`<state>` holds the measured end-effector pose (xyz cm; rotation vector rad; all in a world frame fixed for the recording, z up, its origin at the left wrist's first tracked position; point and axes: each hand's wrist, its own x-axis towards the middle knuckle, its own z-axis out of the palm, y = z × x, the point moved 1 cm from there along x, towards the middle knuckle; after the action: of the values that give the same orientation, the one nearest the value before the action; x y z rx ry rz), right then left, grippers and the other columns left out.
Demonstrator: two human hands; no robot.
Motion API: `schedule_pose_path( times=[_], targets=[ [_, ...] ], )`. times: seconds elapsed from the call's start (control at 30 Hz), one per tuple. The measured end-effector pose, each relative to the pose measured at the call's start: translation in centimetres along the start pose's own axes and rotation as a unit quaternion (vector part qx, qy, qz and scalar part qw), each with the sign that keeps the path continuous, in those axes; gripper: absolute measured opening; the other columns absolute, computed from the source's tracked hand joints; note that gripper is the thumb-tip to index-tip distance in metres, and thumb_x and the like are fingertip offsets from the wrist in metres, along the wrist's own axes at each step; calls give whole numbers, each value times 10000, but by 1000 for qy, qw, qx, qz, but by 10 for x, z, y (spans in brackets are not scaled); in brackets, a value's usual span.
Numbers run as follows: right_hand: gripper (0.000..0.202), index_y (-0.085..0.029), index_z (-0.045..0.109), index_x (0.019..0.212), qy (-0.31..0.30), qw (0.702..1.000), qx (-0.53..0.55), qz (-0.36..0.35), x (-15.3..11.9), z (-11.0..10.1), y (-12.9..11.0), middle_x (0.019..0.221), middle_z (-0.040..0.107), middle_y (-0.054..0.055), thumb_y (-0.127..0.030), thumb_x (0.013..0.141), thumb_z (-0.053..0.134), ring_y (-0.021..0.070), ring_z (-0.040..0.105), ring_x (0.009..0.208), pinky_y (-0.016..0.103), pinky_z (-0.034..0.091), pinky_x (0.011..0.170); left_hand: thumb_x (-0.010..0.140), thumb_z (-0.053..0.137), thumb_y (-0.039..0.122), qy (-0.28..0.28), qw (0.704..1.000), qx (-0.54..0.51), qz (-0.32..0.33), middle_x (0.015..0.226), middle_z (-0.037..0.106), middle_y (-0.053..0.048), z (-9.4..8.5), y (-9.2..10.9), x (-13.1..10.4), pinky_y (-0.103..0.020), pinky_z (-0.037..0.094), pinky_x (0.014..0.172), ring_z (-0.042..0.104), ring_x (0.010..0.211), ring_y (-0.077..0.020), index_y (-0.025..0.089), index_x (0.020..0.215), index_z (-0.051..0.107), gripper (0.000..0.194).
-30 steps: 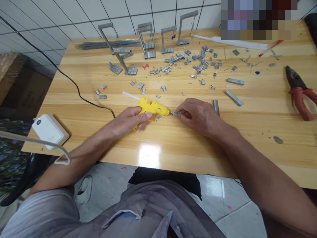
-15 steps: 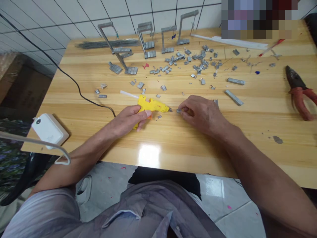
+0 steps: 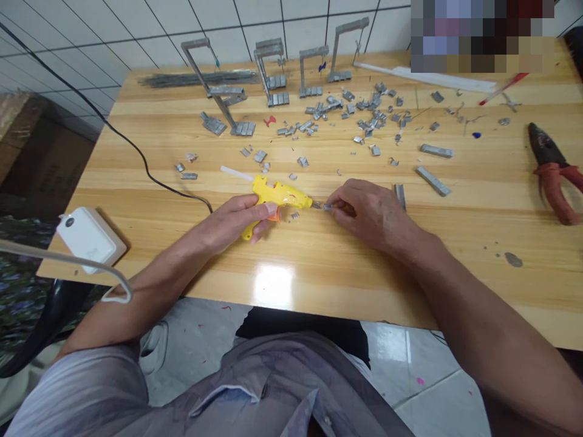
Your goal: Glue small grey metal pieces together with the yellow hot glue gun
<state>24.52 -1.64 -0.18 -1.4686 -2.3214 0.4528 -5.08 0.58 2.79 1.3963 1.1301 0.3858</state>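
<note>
One small metal piece (image 3: 328, 207) sits pinched between the right fingers (image 3: 334, 203).

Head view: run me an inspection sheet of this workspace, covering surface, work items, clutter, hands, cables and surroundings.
Surface: wooden table; dark grey mark toward the right.
Work items: yellow glue gun, nozzle close to a small metal piece, contact unclear; metal frames standing toward the back.
Clutter: metal scraps scattered mid-table; red-handled pliers at far right.
Hands: left hand holds the glue gun; right hand pinches the small piece.
Cables: black cable runs across the table's left side to the left wrist; white cable passes over the white device.
Surroundings: tiled wall behind; cardboard box at left.
</note>
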Motion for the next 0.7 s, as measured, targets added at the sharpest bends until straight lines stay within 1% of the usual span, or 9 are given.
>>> schedule_pose_path(
  times=[0.1, 0.2, 0.33, 0.53, 0.6, 0.7],
  targets=[
    [203, -235, 777, 1011, 5, 1000, 5, -1, 0, 1, 0, 995, 796, 94, -168, 972, 590, 274, 730, 972, 368, 482, 776, 909, 786, 627, 12, 1000, 8, -6, 605, 558, 8, -2, -2, 1, -299, 479, 577, 519, 554, -134, 214, 712, 610, 491],
    [200, -236, 774, 1005, 7, 1000, 9, 0, 1, 2, 0, 999, 803, 96, -154, 962, 597, 279, 728, 974, 373, 494, 784, 893, 796, 652, 37, 999, 29, -3, 605, 581, 11, -4, -4, 3, -291, 462, 576, 532, 551, -132, 211, 730, 613, 505],
    [195, -233, 769, 997, 4, 1000, 6, 2, 1, 1, 0, 992, 801, 93, -156, 966, 592, 273, 732, 970, 368, 492, 777, 894, 783, 661, 61, 996, 58, 2, 605, 612, 0, -6, -4, 4, -302, 439, 590, 547, 556, -138, 214, 707, 601, 518],
    [190, -232, 769, 995, 1, 1000, 9, 3, 0, -1, -1, 1016, 809, 100, -151, 973, 598, 281, 746, 990, 368, 492, 770, 942, 709, 630, 91, 988, 126, 22, 588, 622, -23, -9, -3, 4, -319, 448, 663, 561, 642, -170, 220, 625, 601, 529],
    [184, -234, 764, 990, 2, 1000, 10, 1, 0, -1, -1, 1007, 807, 98, -155, 975, 598, 281, 743, 984, 370, 492, 772, 955, 705, 617, 93, 988, 125, 21, 602, 629, -24, -10, -4, 4, -320, 444, 660, 560, 640, -168, 219, 631, 604, 523],
    [178, -238, 758, 990, 6, 1000, 9, -1, 0, 0, 0, 995, 800, 91, -164, 979, 596, 274, 734, 972, 368, 487, 771, 963, 725, 618, 78, 993, 89, 22, 624, 636, -15, -9, -6, 1, -319, 449, 649, 569, 606, -158, 216, 679, 608, 506]
  ],
)
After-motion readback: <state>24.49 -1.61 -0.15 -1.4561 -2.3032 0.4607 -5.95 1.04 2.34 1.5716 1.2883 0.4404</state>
